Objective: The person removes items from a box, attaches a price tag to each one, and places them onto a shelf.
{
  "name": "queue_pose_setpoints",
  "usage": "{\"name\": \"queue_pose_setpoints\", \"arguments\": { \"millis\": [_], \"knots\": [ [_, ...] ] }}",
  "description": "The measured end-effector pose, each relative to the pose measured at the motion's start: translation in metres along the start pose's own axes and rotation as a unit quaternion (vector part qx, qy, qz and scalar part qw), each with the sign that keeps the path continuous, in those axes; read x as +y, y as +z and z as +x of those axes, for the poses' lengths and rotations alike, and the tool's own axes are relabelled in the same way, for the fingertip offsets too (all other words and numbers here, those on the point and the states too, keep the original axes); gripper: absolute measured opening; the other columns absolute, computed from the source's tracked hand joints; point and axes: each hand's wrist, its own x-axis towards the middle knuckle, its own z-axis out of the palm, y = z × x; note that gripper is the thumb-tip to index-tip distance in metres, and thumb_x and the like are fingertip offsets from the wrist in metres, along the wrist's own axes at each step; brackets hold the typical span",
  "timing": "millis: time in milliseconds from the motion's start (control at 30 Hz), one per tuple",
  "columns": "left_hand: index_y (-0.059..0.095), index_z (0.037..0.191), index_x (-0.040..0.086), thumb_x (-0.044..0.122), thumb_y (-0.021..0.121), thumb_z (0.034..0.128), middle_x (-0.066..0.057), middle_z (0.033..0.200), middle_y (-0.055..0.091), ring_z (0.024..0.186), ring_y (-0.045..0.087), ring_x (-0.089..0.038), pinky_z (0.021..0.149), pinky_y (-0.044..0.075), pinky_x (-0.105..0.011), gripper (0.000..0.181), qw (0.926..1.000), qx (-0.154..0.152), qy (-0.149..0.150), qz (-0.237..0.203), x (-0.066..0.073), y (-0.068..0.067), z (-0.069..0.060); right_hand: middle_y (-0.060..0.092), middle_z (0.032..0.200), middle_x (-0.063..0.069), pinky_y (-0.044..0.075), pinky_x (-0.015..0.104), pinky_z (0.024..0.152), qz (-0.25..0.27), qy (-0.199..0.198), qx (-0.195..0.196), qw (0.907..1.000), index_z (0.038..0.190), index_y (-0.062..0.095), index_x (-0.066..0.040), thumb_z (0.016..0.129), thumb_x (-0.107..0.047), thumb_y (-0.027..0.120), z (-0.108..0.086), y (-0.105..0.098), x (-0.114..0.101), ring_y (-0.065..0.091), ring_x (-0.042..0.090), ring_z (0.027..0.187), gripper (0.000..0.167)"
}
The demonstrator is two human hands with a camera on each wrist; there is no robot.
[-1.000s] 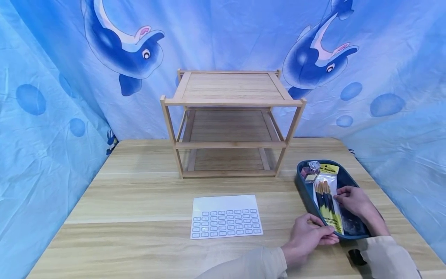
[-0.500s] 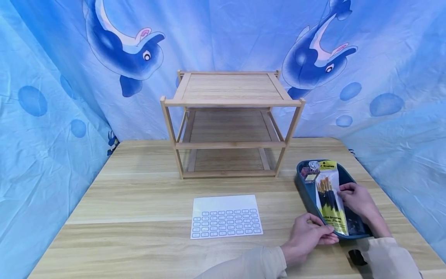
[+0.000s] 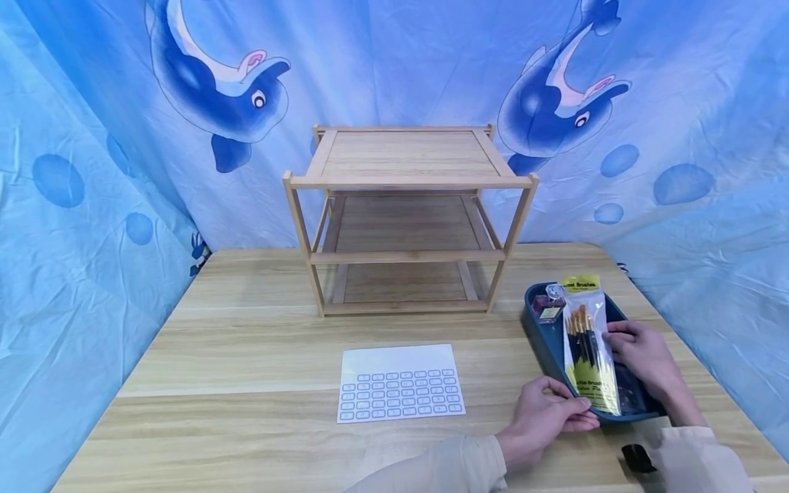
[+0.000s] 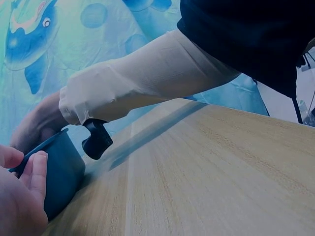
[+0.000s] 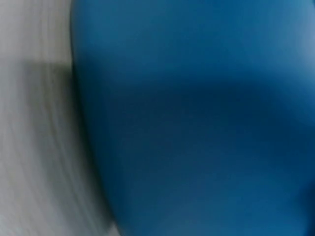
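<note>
So the biggest thing here is a blue curtain (image 3: 407,61) with cartoon dolphins on it, hung behind and along both sides of a light wood-grain table (image 3: 246,356). Toward the far side of that sits a three-level wooden rack (image 3: 413,154). Next down is a dark teal bin (image 3: 542,346) on the right side of the table, near the rack's front right leg but apart from it. Then there's a white card (image 3: 401,383) printed with rows of little blue-outlined boxes, lying flat in front of the rack. Left hand (image 3: 545,419) has the bin's near rim pinched, thumb on the rim and fingers against the outside. Right hand (image 3: 644,356) is over the bin, fingertips and thumb together on the right edge of a brush pack (image 3: 588,342). That pack lies lengthwise in the bin, brushes visible, its yellow header reaching the far rim and its yellow bottom end by the near one. Smallest is a pinkish bottle (image 3: 546,309) with a clear knobby top, in the far left corner of the bin, right beside the pack.
</note>
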Motion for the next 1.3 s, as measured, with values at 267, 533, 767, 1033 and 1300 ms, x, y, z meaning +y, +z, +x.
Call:
{"name": "queue_pose_setpoints", "arguments": {
  "millis": [267, 533, 767, 1033, 1300],
  "knots": [
    [0.057, 0.090, 0.000, -0.019, 0.070, 0.0843, -0.029, 0.078, 0.071, 0.076, 0.075, -0.039, 0.065, 0.063, -0.030, 0.024, 1.0000, -0.002, 0.003, 0.001, 0.000, -0.001, 0.000, 0.074, 0.093, 0.003, 0.060, 0.020, 0.067, 0.032, -0.023, 0.024, 0.9989, 0.128, 0.046, 0.028, 0.105, 0.000, 0.051, -0.005, -0.003, 0.001, 0.065, -0.003, 0.077, 0.037],
    [0.057, 0.092, 0.000, -0.018, 0.070, 0.0857, -0.027, 0.078, 0.072, 0.076, 0.075, -0.037, 0.066, 0.063, -0.031, 0.023, 1.0000, -0.003, -0.001, 0.006, -0.001, -0.002, 0.001, 0.068, 0.085, -0.024, 0.059, 0.018, 0.067, 0.067, -0.019, 0.052, 0.9962, 0.122, 0.051, 0.023, 0.106, -0.004, 0.054, -0.007, -0.008, -0.001, 0.066, -0.004, 0.076, 0.031],
    [0.058, 0.093, 0.000, -0.016, 0.071, 0.0865, -0.026, 0.079, 0.072, 0.076, 0.076, -0.035, 0.067, 0.063, -0.030, 0.021, 0.9999, -0.007, -0.007, 0.009, 0.000, -0.002, 0.001, 0.070, 0.085, -0.023, 0.058, 0.015, 0.069, 0.127, -0.017, 0.062, 0.9899, 0.109, 0.062, 0.003, 0.104, -0.001, 0.056, -0.008, -0.012, -0.002, 0.067, -0.005, 0.078, 0.009],
    [0.059, 0.093, 0.001, -0.015, 0.072, 0.0872, -0.024, 0.078, 0.073, 0.075, 0.076, -0.031, 0.067, 0.063, -0.029, 0.021, 0.9997, -0.008, -0.018, 0.014, 0.001, -0.004, 0.001, 0.072, 0.086, -0.019, 0.057, 0.013, 0.068, 0.203, -0.038, 0.078, 0.9754, 0.097, 0.068, -0.019, 0.103, 0.001, 0.058, -0.010, -0.014, -0.007, 0.068, -0.004, 0.078, 0.023],
    [0.058, 0.092, 0.001, -0.016, 0.071, 0.0865, -0.029, 0.080, 0.072, 0.078, 0.075, -0.039, 0.068, 0.063, -0.032, 0.022, 0.9999, -0.012, -0.006, 0.000, -0.001, -0.004, 0.001, 0.074, 0.085, -0.015, 0.057, 0.013, 0.065, 0.251, -0.042, 0.095, 0.9623, 0.093, 0.072, -0.023, 0.102, 0.000, 0.061, -0.010, -0.018, -0.016, 0.069, -0.004, 0.077, 0.027]
  ]
}}
